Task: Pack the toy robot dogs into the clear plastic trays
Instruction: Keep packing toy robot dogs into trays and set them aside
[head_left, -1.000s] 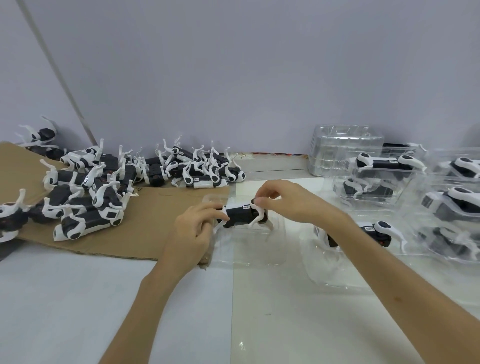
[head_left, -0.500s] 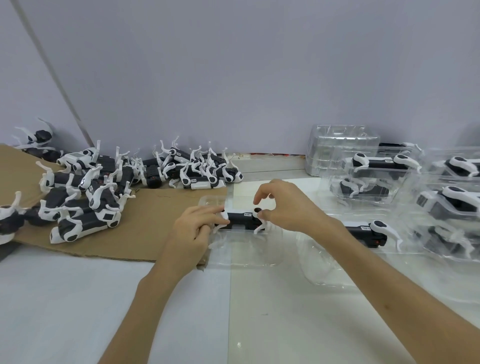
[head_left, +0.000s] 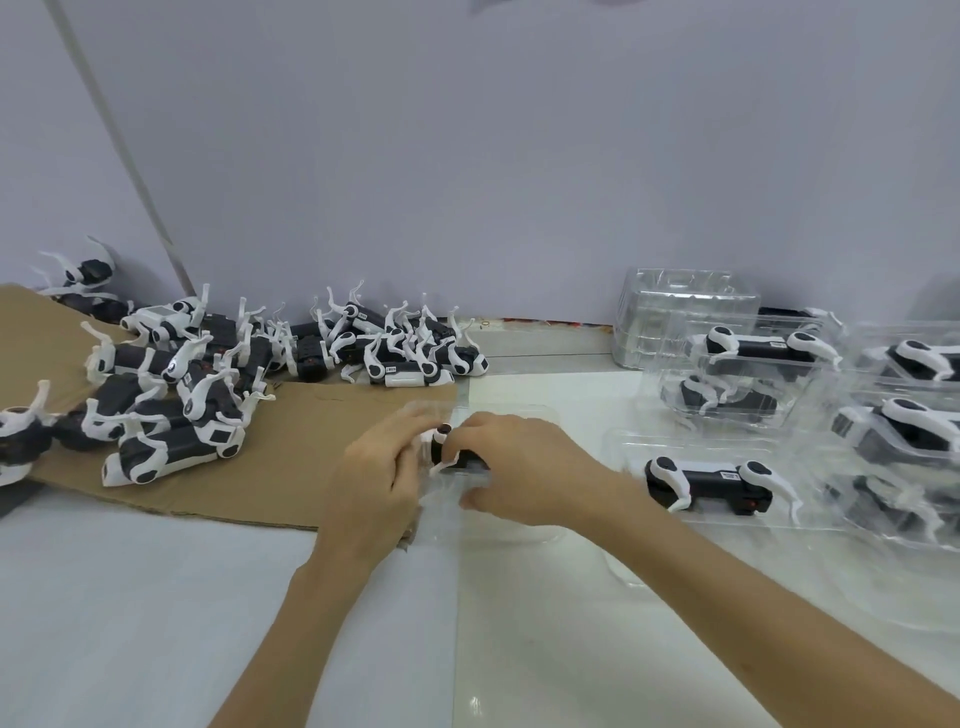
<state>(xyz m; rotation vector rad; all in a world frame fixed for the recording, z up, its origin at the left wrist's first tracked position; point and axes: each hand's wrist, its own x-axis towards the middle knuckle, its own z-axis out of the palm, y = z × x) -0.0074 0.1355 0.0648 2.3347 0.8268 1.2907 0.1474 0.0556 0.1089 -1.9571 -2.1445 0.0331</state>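
Your right grip (head_left: 519, 467) has dropped over the toy robot dog (head_left: 456, 460), curled around it inside the clear tray (head_left: 524, 532) on the bench (head_left: 519, 649). Your left grip (head_left: 374, 478) clamps the dog's other end.

Black-and-white toy dog (head_left: 467, 462) low inside clear tray (head_left: 519, 410), mostly covered

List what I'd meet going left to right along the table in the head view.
pile of loose toy dogs → left hand → held toy dog → right hand → toy dog lying in a clear tray → stacked filled trays
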